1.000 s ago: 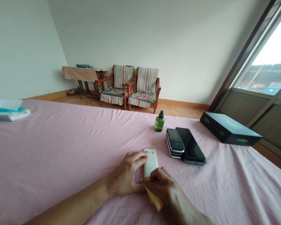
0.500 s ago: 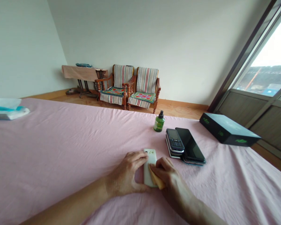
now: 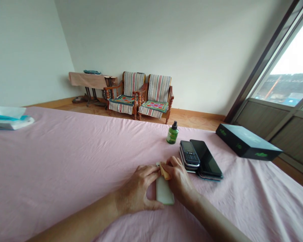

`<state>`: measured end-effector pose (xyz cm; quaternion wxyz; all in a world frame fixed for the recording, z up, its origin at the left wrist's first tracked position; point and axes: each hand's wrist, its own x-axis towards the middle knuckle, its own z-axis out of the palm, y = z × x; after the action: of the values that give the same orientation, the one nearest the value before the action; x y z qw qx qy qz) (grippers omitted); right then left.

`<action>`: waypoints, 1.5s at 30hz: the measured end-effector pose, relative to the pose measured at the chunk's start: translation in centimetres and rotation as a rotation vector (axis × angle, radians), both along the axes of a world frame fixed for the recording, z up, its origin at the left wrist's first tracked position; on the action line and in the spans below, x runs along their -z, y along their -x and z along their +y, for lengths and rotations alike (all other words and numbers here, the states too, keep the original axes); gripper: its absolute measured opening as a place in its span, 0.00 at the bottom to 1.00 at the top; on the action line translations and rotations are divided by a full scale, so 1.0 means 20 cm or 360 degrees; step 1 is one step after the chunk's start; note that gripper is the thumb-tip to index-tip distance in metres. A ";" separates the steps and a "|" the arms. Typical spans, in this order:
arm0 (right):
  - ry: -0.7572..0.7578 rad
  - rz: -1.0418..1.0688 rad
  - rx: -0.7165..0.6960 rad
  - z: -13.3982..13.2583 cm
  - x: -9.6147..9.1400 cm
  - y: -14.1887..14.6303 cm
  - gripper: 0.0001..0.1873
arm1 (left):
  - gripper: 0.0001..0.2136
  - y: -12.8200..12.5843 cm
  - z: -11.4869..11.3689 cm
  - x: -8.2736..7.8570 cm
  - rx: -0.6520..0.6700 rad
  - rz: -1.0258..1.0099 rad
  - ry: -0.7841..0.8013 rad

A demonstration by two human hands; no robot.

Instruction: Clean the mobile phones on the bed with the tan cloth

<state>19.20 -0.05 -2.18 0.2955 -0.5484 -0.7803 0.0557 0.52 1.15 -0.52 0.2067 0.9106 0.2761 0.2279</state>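
Observation:
A white phone [image 3: 164,193] lies back up on the pink cloth. My left hand [image 3: 137,188] grips it from the left side, thumb at its near edge and fingertips by its far end. Pinched in my right hand [image 3: 180,178] is a small yellow cloth [image 3: 165,172], pressed on the phone's far part. Hand and cloth cover most of that end. To the right lies a stack topped by a keypad phone [image 3: 190,153], alongside a stack topped by a black tablet or large phone [image 3: 206,158].
A green bottle with a black cap [image 3: 172,133] stands beyond the stacks. Farther right sits a black box [image 3: 247,141]. A tissue pack [image 3: 11,121] lies at the left on the pink cloth [image 3: 78,151]. Two wooden armchairs [image 3: 154,95] stand against the wall.
My right hand has slid the yellow cloth from the phone's near and middle part up to its far end. My left hand keeps its hold on the phone.

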 end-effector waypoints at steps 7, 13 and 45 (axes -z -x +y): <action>0.0146 0.0225 -0.0121 -0.24 0.03 -0.01 0.18 | 0.36 0.00 -0.02 0.02 -0.0103 -0.0062 -0.0070; 0.0173 0.0130 0.0005 -0.17 0.00 -0.02 0.19 | 0.32 0.00 -0.03 0.01 -0.0016 -0.0054 -0.0108; 0.0095 -0.0181 0.0203 0.09 -0.04 0.04 0.12 | 0.27 -0.01 -0.03 -0.03 0.0021 0.0022 -0.0101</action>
<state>18.43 1.77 -1.39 0.2371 -0.6078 -0.7573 0.0287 0.68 0.56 0.00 0.1773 0.9200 0.2643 0.2289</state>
